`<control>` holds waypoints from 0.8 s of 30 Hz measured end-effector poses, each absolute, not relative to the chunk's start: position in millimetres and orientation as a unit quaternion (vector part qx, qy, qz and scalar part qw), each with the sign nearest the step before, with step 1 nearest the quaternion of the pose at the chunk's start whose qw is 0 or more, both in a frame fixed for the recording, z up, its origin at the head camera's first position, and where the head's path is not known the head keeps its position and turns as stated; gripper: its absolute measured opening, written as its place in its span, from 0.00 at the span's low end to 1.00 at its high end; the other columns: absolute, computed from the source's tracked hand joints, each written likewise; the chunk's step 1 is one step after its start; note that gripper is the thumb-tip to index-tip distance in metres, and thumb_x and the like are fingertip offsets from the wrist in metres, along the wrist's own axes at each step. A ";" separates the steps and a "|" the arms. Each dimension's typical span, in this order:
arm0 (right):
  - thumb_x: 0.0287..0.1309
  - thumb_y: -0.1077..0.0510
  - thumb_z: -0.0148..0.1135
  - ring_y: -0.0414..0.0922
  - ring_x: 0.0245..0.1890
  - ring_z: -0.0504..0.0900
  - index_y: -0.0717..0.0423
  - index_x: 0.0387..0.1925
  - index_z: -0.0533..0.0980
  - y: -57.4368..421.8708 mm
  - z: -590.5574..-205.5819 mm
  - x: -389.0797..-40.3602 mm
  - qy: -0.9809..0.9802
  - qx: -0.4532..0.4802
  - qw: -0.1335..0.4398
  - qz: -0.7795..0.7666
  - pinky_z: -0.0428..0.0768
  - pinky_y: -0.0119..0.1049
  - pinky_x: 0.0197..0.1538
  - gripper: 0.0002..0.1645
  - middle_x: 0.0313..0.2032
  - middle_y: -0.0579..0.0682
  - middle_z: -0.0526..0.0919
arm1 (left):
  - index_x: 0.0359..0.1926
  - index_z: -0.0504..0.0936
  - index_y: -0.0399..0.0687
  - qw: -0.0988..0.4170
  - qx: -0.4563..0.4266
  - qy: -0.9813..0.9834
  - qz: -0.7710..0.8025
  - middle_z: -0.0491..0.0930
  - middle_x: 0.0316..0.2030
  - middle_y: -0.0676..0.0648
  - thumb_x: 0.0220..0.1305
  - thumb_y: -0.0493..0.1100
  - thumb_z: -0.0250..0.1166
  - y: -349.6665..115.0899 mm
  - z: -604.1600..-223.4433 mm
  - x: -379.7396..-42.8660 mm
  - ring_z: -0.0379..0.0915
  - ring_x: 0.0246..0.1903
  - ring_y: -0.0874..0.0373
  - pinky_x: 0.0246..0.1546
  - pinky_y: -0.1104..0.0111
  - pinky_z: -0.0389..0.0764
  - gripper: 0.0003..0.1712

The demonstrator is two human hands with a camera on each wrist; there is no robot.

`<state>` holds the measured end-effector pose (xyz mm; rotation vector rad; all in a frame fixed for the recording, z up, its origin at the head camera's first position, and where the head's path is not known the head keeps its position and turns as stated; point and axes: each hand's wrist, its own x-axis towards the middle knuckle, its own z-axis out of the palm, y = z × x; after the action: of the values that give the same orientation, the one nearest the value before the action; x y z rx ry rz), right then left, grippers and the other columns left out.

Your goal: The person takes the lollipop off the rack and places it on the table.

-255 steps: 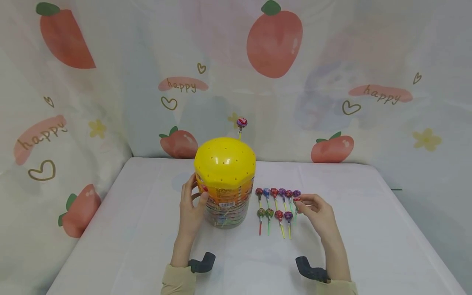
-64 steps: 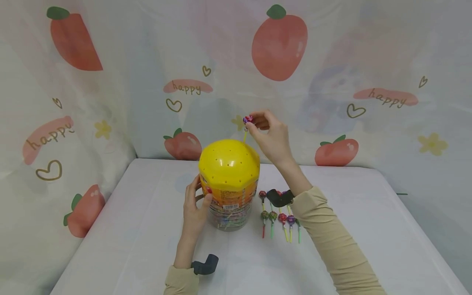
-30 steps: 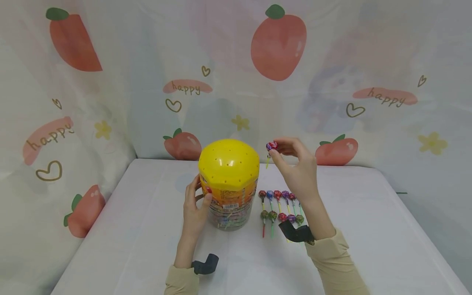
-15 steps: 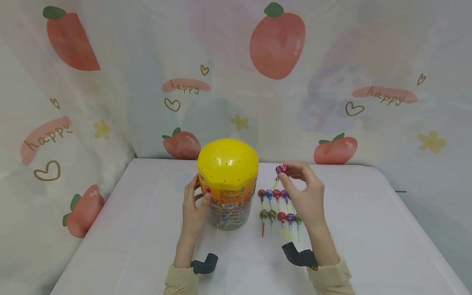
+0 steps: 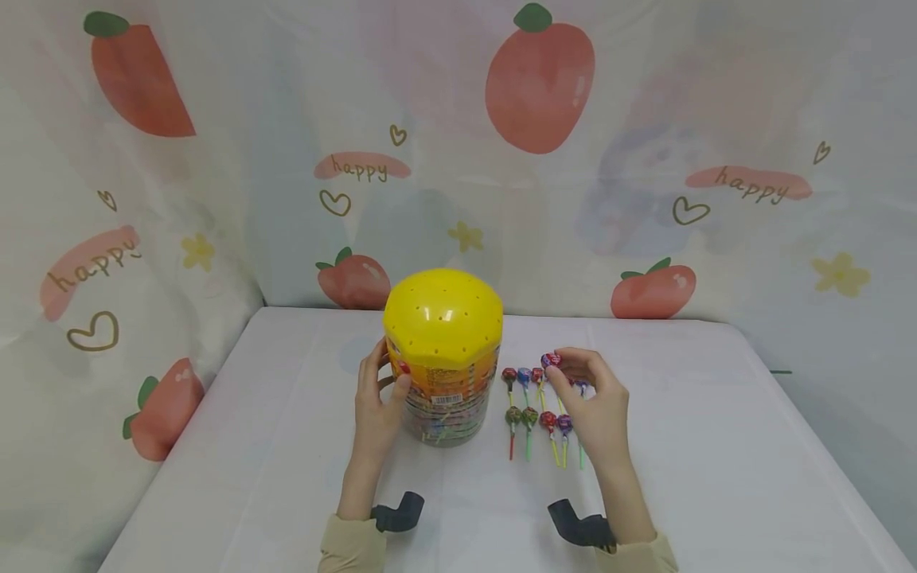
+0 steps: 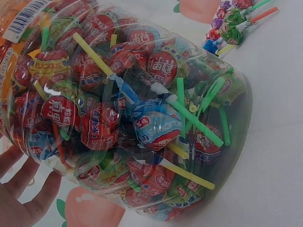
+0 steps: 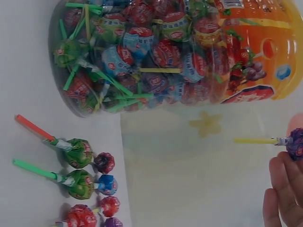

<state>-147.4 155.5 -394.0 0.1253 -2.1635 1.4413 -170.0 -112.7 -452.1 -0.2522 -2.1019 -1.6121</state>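
A clear plastic lollipop jar (image 5: 444,398) with a domed yellow lid (image 5: 444,314) stands upright on the table. My left hand (image 5: 380,406) grips its left side, thumb at the front and fingers around the back. Through its wall, many wrapped lollipops (image 6: 156,123) show in the left wrist view. To the right of the jar, my right hand (image 5: 595,402) pinches a purple and red lollipop (image 5: 550,360) by its wrapped head, above the laid-out lollipops. Its yellow stick points down toward the table, plainest in the right wrist view.
Two rows of lollipops lie right of the jar, including a green one (image 5: 529,417) in the front row and a blue one (image 5: 524,375) in the back row. My right hand hides part of both rows. A fruit-printed cloth (image 5: 537,199) hangs behind the white table (image 5: 286,446).
A lollipop stuck in the lid has been pulled out by my right hand and carried right and down, over the rows. Earlier, that hand set a green lollipop in the front row. The left stays put.
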 end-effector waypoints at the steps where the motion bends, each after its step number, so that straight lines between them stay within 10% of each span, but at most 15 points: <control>1: 0.55 0.63 0.67 0.29 0.37 0.77 0.58 0.45 0.79 155.8 -395.9 -147.1 -0.803 0.043 0.264 0.533 0.72 0.20 0.47 0.15 0.36 0.51 0.83 | 0.72 0.58 0.52 0.238 -0.093 -0.767 -0.588 0.67 0.63 0.45 0.66 0.44 0.60 -112.6 -452.2 -170.1 0.64 0.63 0.51 0.56 0.50 0.75 0.36; 24: 0.59 0.54 0.65 0.26 0.36 0.76 0.56 0.47 0.78 193.5 -423.9 -147.9 -0.883 0.020 0.159 0.442 0.75 0.23 0.47 0.16 0.39 0.51 0.84 | 0.72 0.58 0.55 0.234 -0.093 -0.765 -0.592 0.66 0.63 0.45 0.67 0.47 0.60 -113.8 -452.0 -170.2 0.63 0.63 0.51 0.57 0.49 0.74 0.35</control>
<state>-147.9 193.5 -423.9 0.0561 -2.5233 1.2638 -170.2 -113.8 -452.0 -0.2545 -2.1013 -1.6260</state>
